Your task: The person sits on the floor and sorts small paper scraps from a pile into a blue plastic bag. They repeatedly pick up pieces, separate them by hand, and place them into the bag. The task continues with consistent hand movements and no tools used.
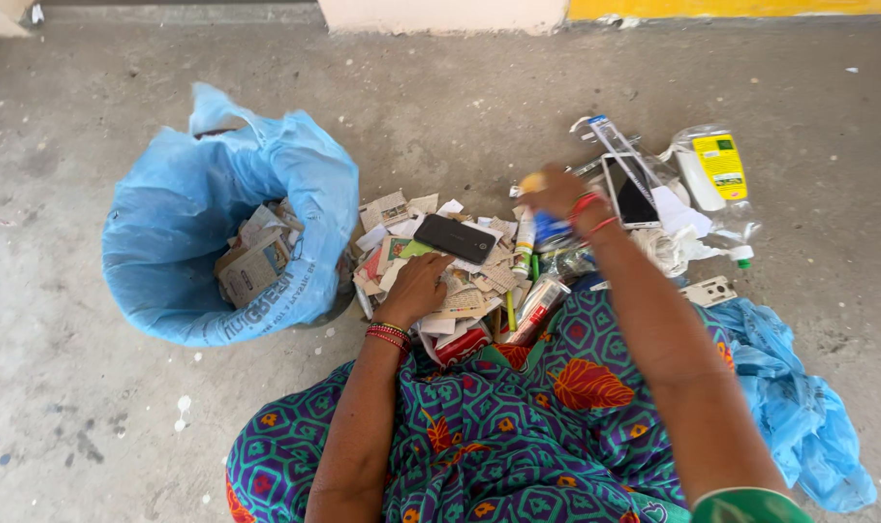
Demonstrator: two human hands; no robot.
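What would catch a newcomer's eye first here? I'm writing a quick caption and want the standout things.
Probably the big blue bag at left, open and holding paper scraps. At centre, a heap of torn paper with a dark phone on top; the left hand presses on the heap. The right hand reaches toward a clear plastic bottle at right.

— What is the person wearing?
— A teal and purple printed cloth garment (518,436) with orange leaf shapes, plus a green sleeve edge (745,506) at the near right.
— Anything on the wrists?
— Red and gold bangles (389,336) on the left wrist, red thread bands (588,211) on the right.
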